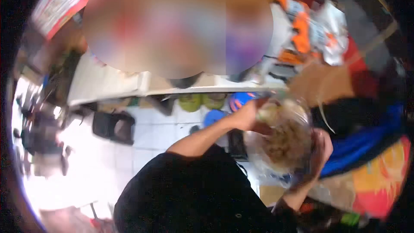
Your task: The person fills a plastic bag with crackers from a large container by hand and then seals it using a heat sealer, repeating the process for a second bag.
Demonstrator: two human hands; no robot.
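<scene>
Both my hands are around a clear plastic bag (282,140) filled with something brownish and crumbly; motion blur hides what it is. My left hand (249,117) grips the upper left side of the bag, its fingers curled over the plastic. On the right side, my right hand (321,147) is wrapped against the bag and supports it from below. Paler contents show near the top of the bag. The bag is held in front of me, to the right of my body.
A white counter (108,84) runs across the back. Orange and white packets (302,30) lie at its right. Beside my right hand are black and blue cloth (366,133) and a brown cardboard surface (321,82). A dark chair (114,127) stands on the tiled floor.
</scene>
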